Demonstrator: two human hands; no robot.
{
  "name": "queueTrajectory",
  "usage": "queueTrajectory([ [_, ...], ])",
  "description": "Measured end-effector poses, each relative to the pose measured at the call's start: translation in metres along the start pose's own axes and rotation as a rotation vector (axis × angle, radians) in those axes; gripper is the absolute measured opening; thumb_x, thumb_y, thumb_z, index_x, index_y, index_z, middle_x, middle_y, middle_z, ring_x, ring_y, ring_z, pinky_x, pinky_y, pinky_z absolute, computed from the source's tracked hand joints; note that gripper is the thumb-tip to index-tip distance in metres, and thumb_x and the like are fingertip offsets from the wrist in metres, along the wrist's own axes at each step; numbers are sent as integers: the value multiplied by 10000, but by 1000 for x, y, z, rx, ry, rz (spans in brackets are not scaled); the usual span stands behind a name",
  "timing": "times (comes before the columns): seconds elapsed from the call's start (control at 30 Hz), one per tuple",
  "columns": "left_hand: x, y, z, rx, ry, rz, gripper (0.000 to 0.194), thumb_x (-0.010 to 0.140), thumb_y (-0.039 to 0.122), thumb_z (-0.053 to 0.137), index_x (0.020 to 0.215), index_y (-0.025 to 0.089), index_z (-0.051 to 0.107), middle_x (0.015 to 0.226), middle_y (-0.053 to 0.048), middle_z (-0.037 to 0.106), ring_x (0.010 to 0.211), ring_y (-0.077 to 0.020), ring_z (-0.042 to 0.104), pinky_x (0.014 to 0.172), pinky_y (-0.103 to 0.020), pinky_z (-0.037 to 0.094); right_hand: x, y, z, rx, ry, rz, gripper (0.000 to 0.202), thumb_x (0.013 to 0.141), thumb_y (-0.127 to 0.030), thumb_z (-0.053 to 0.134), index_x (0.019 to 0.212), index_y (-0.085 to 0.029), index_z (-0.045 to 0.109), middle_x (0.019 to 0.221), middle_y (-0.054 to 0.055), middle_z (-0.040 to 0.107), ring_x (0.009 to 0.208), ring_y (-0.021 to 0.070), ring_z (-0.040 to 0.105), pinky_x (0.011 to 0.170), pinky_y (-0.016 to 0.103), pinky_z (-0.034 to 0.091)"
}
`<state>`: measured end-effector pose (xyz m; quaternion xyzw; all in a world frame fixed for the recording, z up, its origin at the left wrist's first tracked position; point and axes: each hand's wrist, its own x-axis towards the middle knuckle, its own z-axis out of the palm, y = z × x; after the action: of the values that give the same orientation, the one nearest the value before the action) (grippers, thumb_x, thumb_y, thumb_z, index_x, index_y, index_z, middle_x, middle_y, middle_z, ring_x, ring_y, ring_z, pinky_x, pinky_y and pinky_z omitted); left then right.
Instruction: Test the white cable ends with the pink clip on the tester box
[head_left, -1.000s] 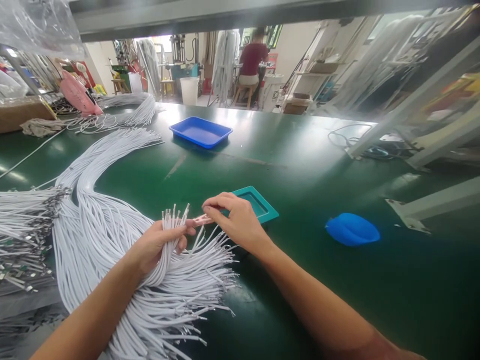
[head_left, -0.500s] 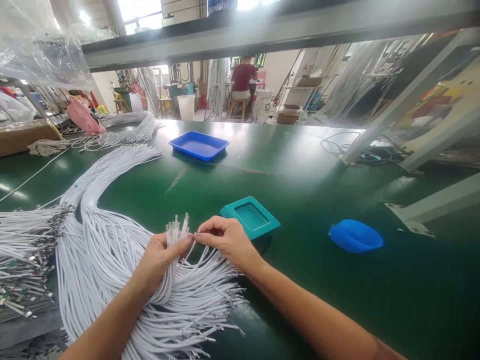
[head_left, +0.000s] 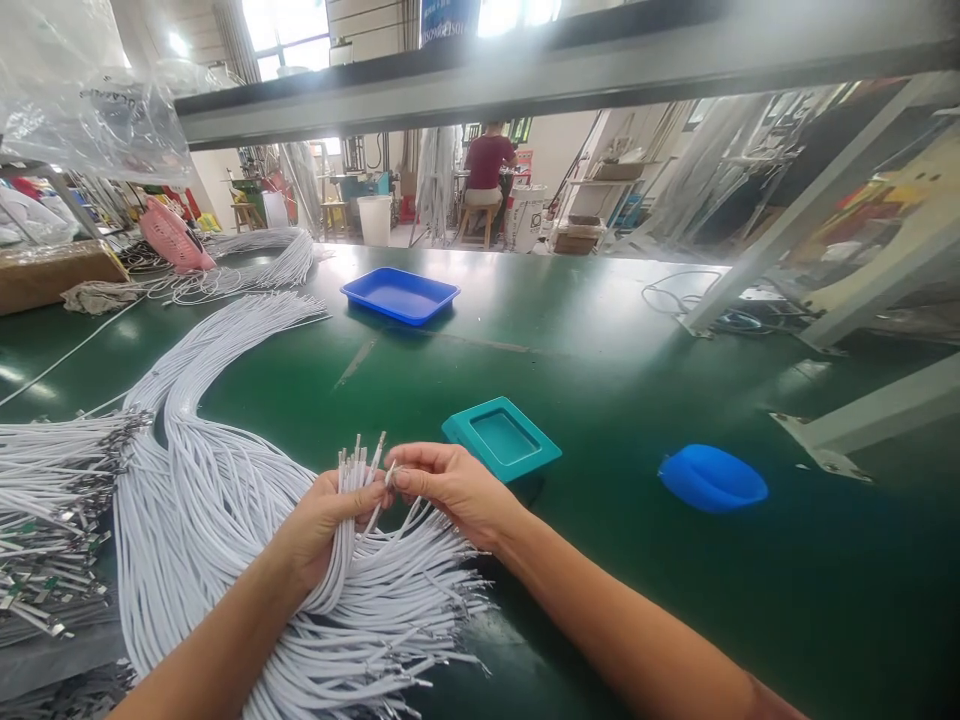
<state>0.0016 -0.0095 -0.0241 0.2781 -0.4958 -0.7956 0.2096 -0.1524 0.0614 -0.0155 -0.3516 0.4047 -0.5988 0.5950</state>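
Several white cables point(head_left: 346, 540) stand bunched in my left hand point(head_left: 324, 520), which is closed around them with their tips pointing up. My right hand point(head_left: 450, 488) meets it at the left thumb, its thumb and forefinger pinching the end of one cable point(head_left: 389, 474). Beneath both hands spreads a large pile of white cables point(head_left: 225, 500); its loose ends fan out toward the right. Fingers hide part of the pinched end. A teal tray-like block point(head_left: 504, 437) with a sunken rectangle lies just beyond my right hand.
A blue shallow tray point(head_left: 400, 312) sits farther back on the green table point(head_left: 600, 380). At right are a blue rounded item point(head_left: 712, 478) and white metal legs point(head_left: 870, 410). More cables with metal ends point(head_left: 52, 530) lie at left. A person point(head_left: 487, 165) sits in the background.
My right fingers have closed in on the cable end beside my left thumb, and that end now tilts upward between them. My left hand keeps its bunch.
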Motion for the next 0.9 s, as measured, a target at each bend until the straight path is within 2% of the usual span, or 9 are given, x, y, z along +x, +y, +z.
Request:
queueTrajectory([
  [0.1,0,0,0,-39,-1,-32,90,699,187,660,703,99,644,574,10,484,496,-39,348,471,-164,266,-2,-9,-2,-256,-9,-149,434,521,-187,778,921,-191,610,686,-47,525,634,84,494,632,238,404],
  [0.23,-1,0,1,-28,-31,-57,84,671,172,677,688,98,642,571,4,500,482,-40,341,450,-172,244,-6,-16,-1,-475,-25,-287,203,603,-203,730,789,-168,655,705,-23,546,641,84,484,615,230,395],
  [0.33,-1,1,2,-10,-50,-59,95,658,175,687,660,93,637,575,-6,521,475,-43,345,448,-180,250,-6,-10,3,-345,-43,-205,153,624,-264,713,682,-131,663,650,17,613,614,125,562,635,283,441],
  [0.47,0,0,1,-38,-20,-79,114,644,189,707,676,97,648,613,-17,545,494,-47,372,459,-178,272,-5,0,9,-94,93,-118,231,555,-314,750,615,-115,650,554,29,636,550,152,593,639,323,470],
  [0.57,2,0,0,-83,9,-104,131,636,200,716,698,104,652,631,-17,545,499,-46,378,460,-176,274,-4,2,13,-55,140,-123,229,579,-324,729,632,-112,659,563,29,643,560,136,587,639,295,463],
  [0.67,2,0,1,-61,28,-79,136,661,229,697,716,112,656,624,-7,533,500,-47,361,469,-181,268,-4,1,15,-123,152,-150,200,638,-305,685,707,-117,671,610,26,649,597,128,584,640,276,458],
  [0.73,1,0,3,14,48,-7,147,678,252,681,701,110,653,609,-1,524,498,-48,341,472,-187,257,-5,2,15,-266,191,-180,174,701,-293,628,709,-123,668,627,31,648,605,132,582,627,274,457],
  [0.8,1,0,6,107,72,75,165,693,270,666,675,107,644,580,8,504,489,-50,316,469,-194,239,-6,5,15,-526,287,-247,185,754,-272,573,660,-136,656,633,39,646,608,137,572,607,270,445],
  [0.9,2,-1,8,182,94,122,180,716,281,642,664,109,634,543,19,474,484,-54,302,473,-203,228,-8,12,10,-1033,369,-541,242,813,-237,506,620,-164,631,640,43,630,655,146,537,652,286,412],
])
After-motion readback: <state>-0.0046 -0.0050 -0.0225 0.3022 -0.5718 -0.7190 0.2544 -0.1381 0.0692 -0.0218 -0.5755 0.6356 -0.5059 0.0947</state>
